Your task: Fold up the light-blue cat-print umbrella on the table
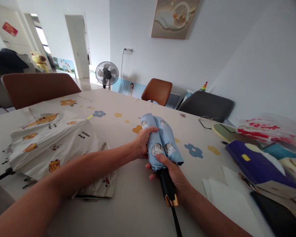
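Note:
A folded light-blue umbrella (pixel 156 148) with cartoon animal faces is held over the table, its black handle with a gold-coloured end and dark strap pointing toward me. My left hand (pixel 146 140) is closed round the left side of its canopy, thumb on top. Lower down, my right hand (pixel 171 171) grips the canopy near the handle, with the thumb laid on the fabric and the fingers partly hidden underneath. A loose flap of canopy sticks out on the right. On the left lies a second, cream umbrella (pixel 71 138) with yellow duck prints, collapsed but unwrapped, partly behind my left forearm.
The flower-patterned tablecloth (pixel 128 184) covers the table. Along the right lie white paper (pixel 227 197), a purple packet (pixel 249 161), a black flat object (pixel 276 210), eyeglasses (pixel 207 123) and a plastic bag (pixel 268 131). Chairs (pixel 158 90) and a fan (pixel 107 74) stand beyond.

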Available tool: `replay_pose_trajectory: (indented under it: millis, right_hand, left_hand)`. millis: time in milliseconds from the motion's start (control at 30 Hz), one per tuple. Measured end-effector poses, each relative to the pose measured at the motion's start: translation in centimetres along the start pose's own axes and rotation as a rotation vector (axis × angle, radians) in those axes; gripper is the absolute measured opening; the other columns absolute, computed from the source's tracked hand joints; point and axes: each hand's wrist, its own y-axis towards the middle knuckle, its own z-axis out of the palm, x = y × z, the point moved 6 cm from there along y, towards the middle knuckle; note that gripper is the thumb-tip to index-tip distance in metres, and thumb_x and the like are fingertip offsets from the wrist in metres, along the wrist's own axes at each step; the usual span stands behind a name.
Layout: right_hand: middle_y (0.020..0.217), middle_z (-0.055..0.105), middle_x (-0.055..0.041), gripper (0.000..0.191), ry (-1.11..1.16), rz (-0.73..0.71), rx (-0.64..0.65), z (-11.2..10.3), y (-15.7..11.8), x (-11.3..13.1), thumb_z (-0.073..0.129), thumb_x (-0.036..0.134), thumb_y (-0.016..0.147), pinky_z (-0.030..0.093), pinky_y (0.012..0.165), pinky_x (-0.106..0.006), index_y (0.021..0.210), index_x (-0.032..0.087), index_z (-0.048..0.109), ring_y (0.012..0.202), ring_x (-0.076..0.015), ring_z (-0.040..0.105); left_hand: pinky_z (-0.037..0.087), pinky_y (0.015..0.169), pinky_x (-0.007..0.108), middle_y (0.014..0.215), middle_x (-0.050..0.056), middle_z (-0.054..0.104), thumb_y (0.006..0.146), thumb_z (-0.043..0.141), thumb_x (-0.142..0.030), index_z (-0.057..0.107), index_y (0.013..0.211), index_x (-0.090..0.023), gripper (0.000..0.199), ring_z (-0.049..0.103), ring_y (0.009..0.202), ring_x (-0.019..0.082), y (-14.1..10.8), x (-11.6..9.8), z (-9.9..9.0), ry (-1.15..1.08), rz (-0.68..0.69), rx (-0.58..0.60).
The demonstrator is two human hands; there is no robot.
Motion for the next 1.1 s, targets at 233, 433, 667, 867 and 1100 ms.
replay_pose_trajectory:
  millis: [233, 433, 667, 867, 1100]
  right_hand:
    - [0.051, 0.047, 0.0055, 0.026, -0.014, 0.16, 0.002, 0.1, -0.3, -1.6, 0.055, 0.042, 0.076, 0.027, 0.028, -0.015, 0.072, 0.017, 0.048, 0.029, -0.0035, 0.039]
    - [0.049, 0.048, 0.0036, 0.033, -0.183, 0.125, -0.117, 0.3, -1.3, -1.9, 0.058, 0.044, 0.072, 0.028, 0.03, -0.017, 0.062, 0.014, 0.05, 0.029, -0.0055, 0.042]
    - [0.037, 0.047, 0.0021, 0.041, -0.369, -0.242, -0.362, -1.1, -2.0, 1.7, 0.062, 0.049, 0.067, 0.034, 0.028, -0.02, 0.05, 0.015, 0.047, 0.027, -0.009, 0.042]
    - [0.038, 0.048, 0.0022, 0.037, -0.389, -0.375, -0.451, -2.5, -1.8, 4.4, 0.06, 0.05, 0.069, 0.036, 0.029, -0.021, 0.057, 0.016, 0.049, 0.028, -0.0092, 0.043]
    - [0.047, 0.046, 0.0056, 0.031, -0.105, 0.132, -0.049, -0.3, -0.6, -0.3, 0.059, 0.045, 0.072, 0.025, 0.028, -0.016, 0.068, 0.017, 0.045, 0.028, -0.0055, 0.042]
  left_hand:
    - [0.049, 0.071, 0.035, 0.078, 0.007, 0.061, 0.057, 0.07, -0.025, 0.056, 0.085, -0.013, 0.034, 0.058, 0.07, 0.019, 1.7, -1.1, -1.6, 0.043, -0.005, -0.029]
    - [0.048, 0.078, 0.034, 0.087, 0.009, 0.062, 0.059, 0.071, -0.027, 0.058, 0.089, -0.013, 0.035, 0.058, 0.078, 0.019, 2.6, -4.0, -2.1, 0.036, 0.108, 0.037]
    - [0.045, 0.082, 0.034, 0.1, 0.01, 0.059, 0.073, 0.057, -0.045, 0.049, 0.109, -0.017, 0.047, 0.058, 0.091, 0.022, -0.8, -7.2, 2.4, 0.021, 0.233, 0.386]
    - [0.046, 0.08, 0.036, 0.112, 0.015, 0.053, 0.072, 0.057, -0.041, 0.039, 0.116, -0.016, 0.054, 0.057, 0.097, 0.024, 0.0, -8.4, 1.1, -0.009, 0.274, 0.277]
    - [0.042, 0.077, 0.032, 0.09, 0.007, 0.057, 0.069, 0.055, -0.029, 0.051, 0.075, -0.016, 0.015, 0.052, 0.091, 0.019, 1.3, -9.0, -2.0, 0.441, 0.423, -0.168]
